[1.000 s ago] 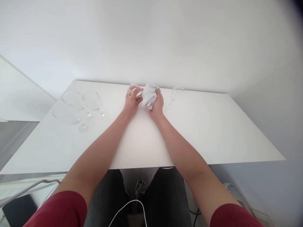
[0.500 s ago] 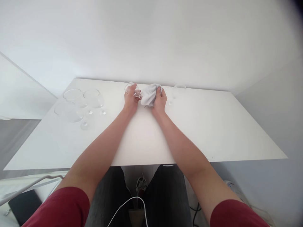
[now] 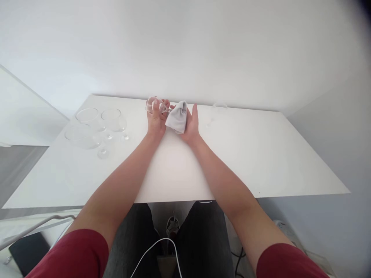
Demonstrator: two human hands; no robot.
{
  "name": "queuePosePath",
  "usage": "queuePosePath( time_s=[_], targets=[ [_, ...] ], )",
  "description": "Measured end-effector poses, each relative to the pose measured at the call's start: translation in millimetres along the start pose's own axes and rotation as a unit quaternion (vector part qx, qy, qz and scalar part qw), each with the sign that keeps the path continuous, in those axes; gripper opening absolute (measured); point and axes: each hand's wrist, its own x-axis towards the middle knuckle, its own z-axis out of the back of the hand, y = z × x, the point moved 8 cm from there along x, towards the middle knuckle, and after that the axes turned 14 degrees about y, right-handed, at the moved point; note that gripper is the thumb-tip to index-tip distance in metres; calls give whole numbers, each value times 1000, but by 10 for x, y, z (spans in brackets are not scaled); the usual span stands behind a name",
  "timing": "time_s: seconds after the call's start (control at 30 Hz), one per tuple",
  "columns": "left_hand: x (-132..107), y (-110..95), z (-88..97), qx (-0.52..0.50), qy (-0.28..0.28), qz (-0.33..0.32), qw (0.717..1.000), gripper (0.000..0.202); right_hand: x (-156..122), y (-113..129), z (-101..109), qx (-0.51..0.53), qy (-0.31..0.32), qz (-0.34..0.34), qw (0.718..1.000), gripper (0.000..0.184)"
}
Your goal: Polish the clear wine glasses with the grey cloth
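My left hand [image 3: 157, 117] grips a clear stemmed glass [image 3: 151, 105] by its bowl, tilted on its side with the stem pointing right. A light grey cloth [image 3: 177, 117] covers the far end of the stem, so the glass's foot is hidden. Against the cloth lies my right hand [image 3: 191, 122], cupped round it from the right, the thumb raised and some fingers behind the fabric. Both hands are over the back middle of the white table [image 3: 179, 166].
Three clear stemmed glasses stand grouped on the left: a back one [image 3: 88, 116], one beside it [image 3: 113, 119] and a front one [image 3: 84, 137]. Another faint glass [image 3: 219, 106] is right of my right hand. A white wall [image 3: 185, 50] rises behind the table.
Both hands have shifted slightly left with the glass and cloth. My right thumb has lifted off the cloth, and the cloth has turned and bunched round the stem's end.
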Motion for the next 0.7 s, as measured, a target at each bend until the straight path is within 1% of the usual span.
queuePosePath(
  time_s=[0.07, 0.13, 0.2, 0.27, 0.3, 0.33, 0.37, 0.43, 0.47, 0.5, 0.53, 0.57, 0.63, 0.67, 0.7],
  targets=[
    [4, 12, -26, 12, 14, 2, 1000, 61, -14, 40, 6, -53, 1, 2, 999, 46],
    [9, 19, -39, 24, 26, 4, 999, 60, -40, 104, -13, -132, -5, 31, 991, 38],
    [12, 17, -52, 27, 35, 2, 999, 60, -69, 162, -46, -205, -17, 67, 976, 32],
    [10, 20, -88, 23, 52, 5, 998, 58, -96, 214, -35, -250, -51, 94, 962, 27],
    [7, 29, -120, 22, 66, 12, 997, 57, -104, 225, 1, -252, -75, 94, 960, 24],
    [2, 40, -159, 22, 83, 22, 996, 57, -103, 210, 49, -239, -95, 78, 963, 23],
    [-6, 54, -204, 25, 103, 32, 994, 56, -93, 167, 101, -215, -109, 43, 970, 24],
    [-23, 75, -284, 33, 141, 48, 988, 56, -76, 55, 162, -167, -112, -40, 979, 27],
    [-30, 79, -309, 36, 154, 51, 986, 57, -77, 43, 168, -160, -110, -56, 979, 27],
    [-32, 80, -320, 39, 160, 52, 985, 57, -86, 82, 162, -173, -114, -44, 977, 27],
    [-30, 82, -317, 40, 160, 50, 985, 57, -108, 164, 142, -203, -123, -7, 971, 26],
    [-25, 85, -301, 39, 154, 49, 986, 56, -149, 270, 105, -244, -138, 44, 959, 25],
    [-8, 99, -243, 37, 131, 49, 989, 54, -260, 441, -21, -326, -156, 132, 923, 22],
    [-1, 111, -213, 36, 120, 51, 991, 53, -304, 482, -88, -355, -157, 154, 909, 21],
    [3, 121, -187, 34, 111, 54, 992, 52, -336, 501, -143, -371, -154, 166, 900, 20]
  ],
)
